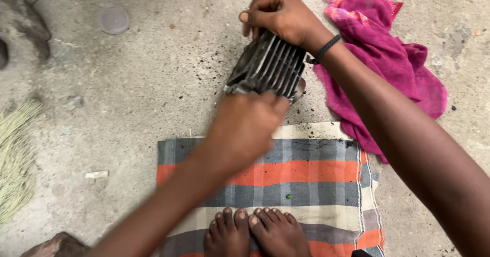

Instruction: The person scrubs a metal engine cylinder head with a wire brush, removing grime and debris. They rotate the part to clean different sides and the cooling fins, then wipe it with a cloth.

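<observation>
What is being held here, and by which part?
A finned metal cylinder: the right hand grips its far top edge, and the left hand, blurred, is at its near lower edge.

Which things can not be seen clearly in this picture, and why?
- Finned metal part, head view: its far end is covered by the right hand, its near end by the left hand.
- Left hand: motion blur; whether it holds anything stays unclear.
- Pale straw bundle: cut off by the left edge.
</observation>
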